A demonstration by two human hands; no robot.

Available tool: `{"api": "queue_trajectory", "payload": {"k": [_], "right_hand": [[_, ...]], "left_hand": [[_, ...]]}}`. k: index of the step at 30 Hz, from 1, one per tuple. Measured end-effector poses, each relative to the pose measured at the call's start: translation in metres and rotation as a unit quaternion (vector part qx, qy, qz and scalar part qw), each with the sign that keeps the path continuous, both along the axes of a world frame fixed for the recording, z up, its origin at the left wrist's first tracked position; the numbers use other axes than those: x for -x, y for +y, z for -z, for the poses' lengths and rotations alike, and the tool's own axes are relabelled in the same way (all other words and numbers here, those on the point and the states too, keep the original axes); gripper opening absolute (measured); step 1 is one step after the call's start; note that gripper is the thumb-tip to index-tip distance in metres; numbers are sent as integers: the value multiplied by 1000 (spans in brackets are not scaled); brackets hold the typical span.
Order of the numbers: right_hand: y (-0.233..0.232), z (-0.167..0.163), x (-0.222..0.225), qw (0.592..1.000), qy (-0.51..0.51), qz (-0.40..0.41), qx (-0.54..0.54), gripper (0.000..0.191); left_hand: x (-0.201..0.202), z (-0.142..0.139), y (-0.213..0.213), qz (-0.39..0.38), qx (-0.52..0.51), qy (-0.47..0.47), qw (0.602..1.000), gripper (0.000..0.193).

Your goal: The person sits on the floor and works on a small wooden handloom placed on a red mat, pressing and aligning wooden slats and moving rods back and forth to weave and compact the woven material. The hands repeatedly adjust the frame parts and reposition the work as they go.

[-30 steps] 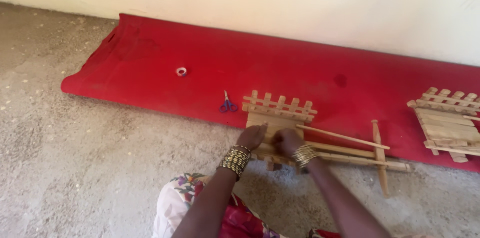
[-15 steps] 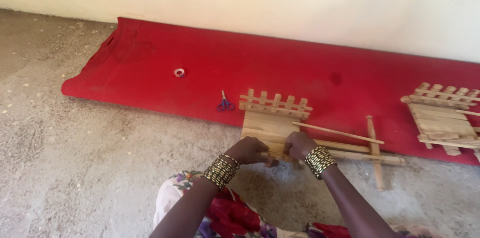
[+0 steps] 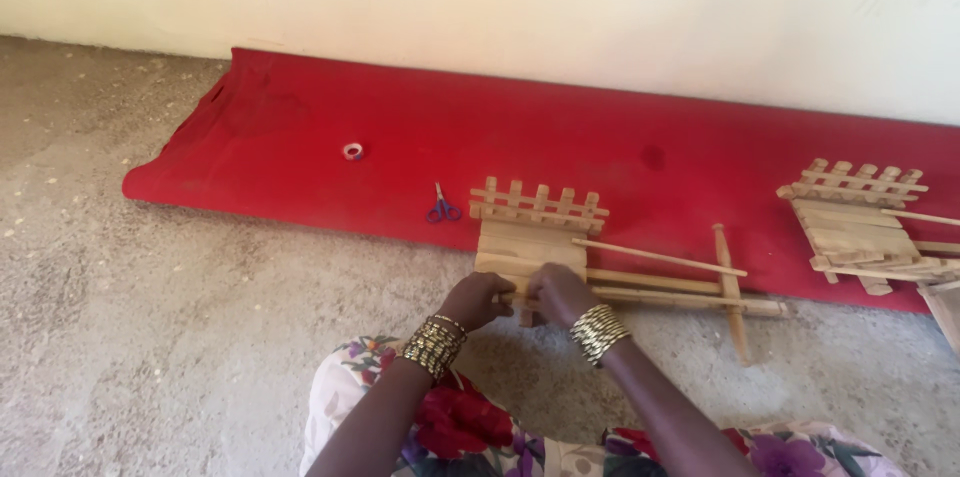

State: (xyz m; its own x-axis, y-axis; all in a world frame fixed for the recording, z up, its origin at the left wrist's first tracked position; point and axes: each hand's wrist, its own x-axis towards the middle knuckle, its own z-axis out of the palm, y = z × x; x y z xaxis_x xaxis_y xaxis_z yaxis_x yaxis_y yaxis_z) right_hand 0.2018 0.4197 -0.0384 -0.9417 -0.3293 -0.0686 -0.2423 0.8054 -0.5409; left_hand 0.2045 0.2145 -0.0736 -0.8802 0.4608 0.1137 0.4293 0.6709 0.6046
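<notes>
Both hands, left (image 3: 478, 299) and right (image 3: 556, 292), side by side, clamped on wooden frame (image 3: 530, 242) over red mat (image 3: 300, 147); scissors (image 3: 441, 207) nearby.

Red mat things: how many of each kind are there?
Wooden frames: 2, one at the hands, one at the right edge
Scissors: 1
Tape roll: 1
Total: 4
Both hands, left and right, touch the near frame's front edge.
</notes>
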Motion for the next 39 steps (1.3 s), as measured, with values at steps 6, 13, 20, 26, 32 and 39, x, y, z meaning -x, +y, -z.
{"api": "queue_trajectory", "payload": {"k": [6, 13, 20, 26, 32, 39], "right_hand": [[49, -27, -7, 988, -36, 80, -128, 12], [-18, -24, -20, 994, 10, 91, -51, 25], [-88, -48, 6, 993, -79, 43, 75, 25], [-88, -69, 33, 986, -93, 10, -134, 24], [-117, -64, 27, 997, -78, 21, -11, 21], [-88, -67, 27, 994, -59, -15, -88, 15]], "left_hand": [[-2, -10, 7, -21, -42, 52, 998, 43], [-6, -26, -29, -29, -102, -6, 994, 51], [-3, -59, -64, -73, -40, -53, 995, 35], [24, -77, -108, 8, -53, -22, 998, 49], [33, -89, -103, 68, 66, -56, 994, 46], [19, -87, -86, 18, 40, -6, 999, 36]]}}
